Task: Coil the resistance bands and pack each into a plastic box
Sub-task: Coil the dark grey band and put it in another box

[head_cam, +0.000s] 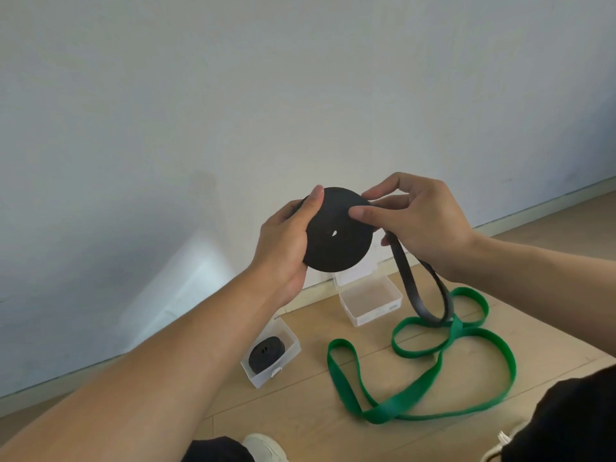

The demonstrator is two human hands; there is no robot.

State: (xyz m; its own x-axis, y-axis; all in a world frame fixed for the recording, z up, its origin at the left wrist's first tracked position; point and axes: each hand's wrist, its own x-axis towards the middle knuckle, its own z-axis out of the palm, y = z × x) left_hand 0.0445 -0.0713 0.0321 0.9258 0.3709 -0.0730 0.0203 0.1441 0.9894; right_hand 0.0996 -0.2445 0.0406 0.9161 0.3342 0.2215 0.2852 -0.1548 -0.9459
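Nearest, a shoe (pixel 265 446) rests on the wooden floor (pixel 300 421), beside a loose green band (pixel 433 368) sprawled in loops. Mid-air above, the left hand (pixel 283 241) grips the rim of a black band coil (pixel 336 230), its flat face toward the camera and its axis running front to back; the right hand (pixel 423 221) pinches the band's tail, which hangs in a loop (pixel 426 295) down to the floor. Winding well likely means steady tension and aligned edges. Beyond, a plastic box (pixel 271 353) holds a coiled black band (pixel 266 353), an open empty box (pixel 370 303) waits by the wall (pixel 233 95).
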